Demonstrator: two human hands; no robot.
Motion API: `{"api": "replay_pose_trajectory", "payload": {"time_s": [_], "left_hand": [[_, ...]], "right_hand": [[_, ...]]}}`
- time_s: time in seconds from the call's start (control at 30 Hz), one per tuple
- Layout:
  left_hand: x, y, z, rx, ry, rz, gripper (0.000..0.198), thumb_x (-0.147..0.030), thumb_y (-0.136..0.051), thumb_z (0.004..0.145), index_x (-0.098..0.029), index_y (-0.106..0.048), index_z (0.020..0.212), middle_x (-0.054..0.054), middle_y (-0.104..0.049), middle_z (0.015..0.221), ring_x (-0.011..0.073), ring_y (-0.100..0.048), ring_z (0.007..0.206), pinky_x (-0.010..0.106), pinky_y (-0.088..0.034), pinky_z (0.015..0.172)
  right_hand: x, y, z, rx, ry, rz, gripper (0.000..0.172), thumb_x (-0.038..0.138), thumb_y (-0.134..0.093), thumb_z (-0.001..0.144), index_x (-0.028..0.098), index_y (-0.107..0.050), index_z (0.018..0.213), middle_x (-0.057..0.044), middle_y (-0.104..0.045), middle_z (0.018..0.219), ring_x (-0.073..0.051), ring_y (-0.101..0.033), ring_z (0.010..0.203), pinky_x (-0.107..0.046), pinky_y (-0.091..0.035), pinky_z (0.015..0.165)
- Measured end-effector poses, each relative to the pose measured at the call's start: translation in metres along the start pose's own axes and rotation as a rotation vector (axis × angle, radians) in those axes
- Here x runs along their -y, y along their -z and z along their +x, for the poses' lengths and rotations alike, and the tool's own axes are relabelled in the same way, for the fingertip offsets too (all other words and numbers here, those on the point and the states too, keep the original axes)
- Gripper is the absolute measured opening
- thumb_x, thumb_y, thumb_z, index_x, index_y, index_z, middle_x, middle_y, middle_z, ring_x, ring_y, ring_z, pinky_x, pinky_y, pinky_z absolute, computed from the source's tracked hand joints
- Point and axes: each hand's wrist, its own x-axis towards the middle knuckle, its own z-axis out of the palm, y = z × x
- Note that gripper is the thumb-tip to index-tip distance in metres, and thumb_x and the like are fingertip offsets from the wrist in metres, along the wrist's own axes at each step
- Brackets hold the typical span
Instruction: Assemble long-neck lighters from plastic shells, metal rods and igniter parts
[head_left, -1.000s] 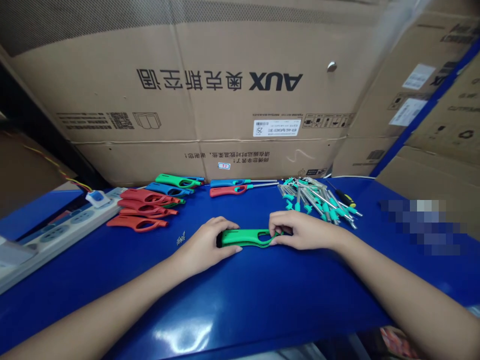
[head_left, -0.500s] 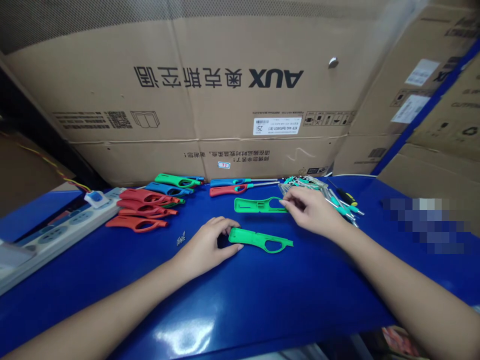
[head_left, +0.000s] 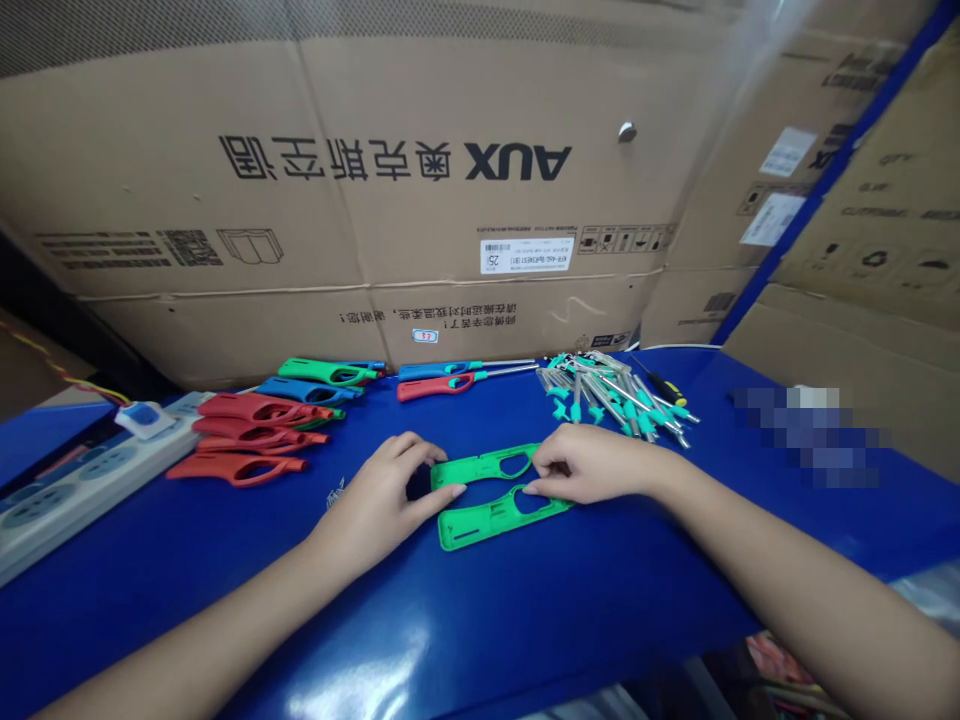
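Observation:
Two green lighter handle halves lie side by side, hollow faces up, at the middle of the blue table. My left hand has its thumb and fingers around the wide end of the farther handle half. My right hand is closed at the narrow end of the nearer handle half, thumb against its trigger loop; its fingers also cover the tip of the farther one. Small screws lie in a little pile, partly behind my left hand.
Red handle shells are stacked left, beside a white power strip. Two assembled lighters lie at the back, near a heap of metal tubes with teal parts and a screwdriver. Cardboard walls the back.
My right hand has brought its handle half toward me, from beyond the other half to its near side. The left hand still holds its half. The view has shifted slightly right.

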Motion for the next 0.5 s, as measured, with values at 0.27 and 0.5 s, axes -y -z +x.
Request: {"api": "replay_pose_trajectory", "payload": {"time_s": [0.27,0.5], "left_hand": [[-0.036,0.01,-0.013,0.127,-0.19,0.113,0.038,-0.055,-0.062,0.093,-0.027,-0.065,0.118,0.007,-0.062,0.124,0.0279,-0.057,0.114,0.046,-0.048,0.097],[-0.041,0.002,-0.019,0.207,-0.229,0.164,0.024,-0.036,-0.059,0.097,-0.025,-0.064,0.117,0.007,-0.063,0.125,0.0271,-0.06,0.113,0.046,-0.049,0.098]], "right_hand": [[-0.033,0.036,-0.016,-0.454,-0.476,-0.387,0.026,0.042,-0.056,0.094,0.021,-0.068,0.085,-0.004,-0.072,0.087,-0.018,-0.062,0.077,-0.027,-0.03,0.059],[-0.088,0.052,-0.036,-0.499,-0.842,-0.413,0.016,0.033,-0.067,0.082,0.019,-0.067,0.088,-0.011,-0.068,0.096,-0.024,-0.063,0.085,-0.028,-0.035,0.061]]}}
